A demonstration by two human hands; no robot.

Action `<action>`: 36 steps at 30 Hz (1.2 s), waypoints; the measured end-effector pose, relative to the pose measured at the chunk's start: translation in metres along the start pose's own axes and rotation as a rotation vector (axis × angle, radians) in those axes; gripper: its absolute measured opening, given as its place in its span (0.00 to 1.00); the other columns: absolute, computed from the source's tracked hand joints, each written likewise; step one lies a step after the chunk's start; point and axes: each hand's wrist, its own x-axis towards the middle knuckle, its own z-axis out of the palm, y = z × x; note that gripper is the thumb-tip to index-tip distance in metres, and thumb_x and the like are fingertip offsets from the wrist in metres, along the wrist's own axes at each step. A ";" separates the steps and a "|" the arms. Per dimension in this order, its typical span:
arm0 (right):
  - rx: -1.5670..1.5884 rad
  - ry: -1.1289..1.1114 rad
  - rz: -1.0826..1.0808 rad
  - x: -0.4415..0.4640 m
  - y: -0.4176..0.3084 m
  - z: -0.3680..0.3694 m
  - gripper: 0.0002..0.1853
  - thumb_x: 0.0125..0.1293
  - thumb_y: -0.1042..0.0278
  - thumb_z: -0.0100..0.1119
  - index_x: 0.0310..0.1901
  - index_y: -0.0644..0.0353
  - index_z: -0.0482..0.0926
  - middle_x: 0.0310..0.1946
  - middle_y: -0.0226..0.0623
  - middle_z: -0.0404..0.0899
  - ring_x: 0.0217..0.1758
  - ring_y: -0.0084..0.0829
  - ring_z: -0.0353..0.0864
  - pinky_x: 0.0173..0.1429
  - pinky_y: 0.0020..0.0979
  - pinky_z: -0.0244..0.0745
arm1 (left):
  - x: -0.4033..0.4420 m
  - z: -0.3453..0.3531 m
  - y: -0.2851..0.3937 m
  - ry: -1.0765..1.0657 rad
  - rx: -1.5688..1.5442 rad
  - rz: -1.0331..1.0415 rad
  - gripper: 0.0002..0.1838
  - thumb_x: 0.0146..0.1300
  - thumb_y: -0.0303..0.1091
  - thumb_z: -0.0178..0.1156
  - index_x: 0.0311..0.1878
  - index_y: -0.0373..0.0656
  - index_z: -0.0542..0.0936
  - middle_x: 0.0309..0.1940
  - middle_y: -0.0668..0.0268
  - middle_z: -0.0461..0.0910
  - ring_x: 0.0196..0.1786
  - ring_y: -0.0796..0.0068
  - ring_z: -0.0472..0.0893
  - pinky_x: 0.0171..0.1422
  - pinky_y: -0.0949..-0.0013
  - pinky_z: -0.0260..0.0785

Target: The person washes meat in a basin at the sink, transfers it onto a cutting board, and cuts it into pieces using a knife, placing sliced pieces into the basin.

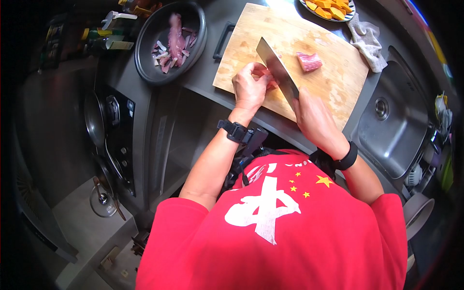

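My right hand is wrapped round the handle of a cleaver, its broad blade angled up and left over the wooden cutting board. Close to the blade's left side, my left hand has its fingers curled on a piece of red meat, which they mostly hide. Another chunk of meat lies on the board to the right of the blade. At the upper left, a dark bowl holds a long strip of meat and smaller pale pieces.
Orange chunks fill a plate behind the board. A grey cloth lies between board and sink. Bottles stand left of the bowl; a pan is at the left.
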 end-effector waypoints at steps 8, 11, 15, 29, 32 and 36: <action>-0.028 0.038 -0.031 0.002 0.003 0.005 0.05 0.67 0.76 0.51 0.37 0.69 0.68 0.27 0.62 0.76 0.34 0.63 0.77 0.38 0.57 0.70 | 0.001 0.003 -0.004 0.033 -0.024 -0.016 0.06 0.59 0.21 0.68 0.40 0.35 0.83 0.31 0.61 0.87 0.33 0.73 0.88 0.36 0.71 0.83; -0.046 0.009 0.002 0.000 -0.002 -0.001 0.05 0.67 0.75 0.50 0.37 0.69 0.68 0.27 0.62 0.76 0.34 0.63 0.78 0.38 0.57 0.70 | 0.000 0.003 -0.005 0.095 0.140 0.090 0.07 0.59 0.23 0.69 0.39 0.35 0.82 0.31 0.60 0.87 0.33 0.72 0.89 0.38 0.71 0.83; -0.035 -0.001 -0.019 0.011 0.006 0.006 0.06 0.68 0.74 0.51 0.36 0.68 0.68 0.27 0.61 0.76 0.34 0.63 0.78 0.38 0.56 0.70 | -0.002 0.000 0.004 0.024 0.076 0.010 0.08 0.58 0.26 0.70 0.39 0.35 0.82 0.30 0.59 0.88 0.33 0.72 0.89 0.41 0.70 0.82; -0.087 0.035 -0.077 0.015 0.019 0.023 0.04 0.62 0.79 0.52 0.37 0.68 0.69 0.28 0.60 0.77 0.35 0.62 0.79 0.39 0.56 0.72 | 0.005 -0.003 -0.010 0.008 0.190 0.119 0.06 0.59 0.25 0.68 0.38 0.34 0.83 0.29 0.58 0.89 0.33 0.72 0.89 0.41 0.72 0.81; -0.120 0.039 -0.093 0.008 0.018 0.019 0.04 0.61 0.79 0.52 0.37 0.67 0.70 0.28 0.59 0.78 0.35 0.62 0.80 0.39 0.56 0.73 | 0.003 -0.001 -0.008 0.011 0.164 0.089 0.05 0.59 0.24 0.67 0.37 0.34 0.83 0.29 0.58 0.89 0.33 0.73 0.89 0.41 0.72 0.81; -0.181 0.007 -0.110 0.010 0.010 0.017 0.04 0.63 0.78 0.51 0.38 0.68 0.71 0.29 0.58 0.79 0.35 0.60 0.81 0.38 0.54 0.75 | 0.005 -0.002 -0.011 0.005 0.141 0.126 0.03 0.59 0.23 0.65 0.37 0.34 0.83 0.29 0.58 0.89 0.33 0.72 0.89 0.42 0.72 0.80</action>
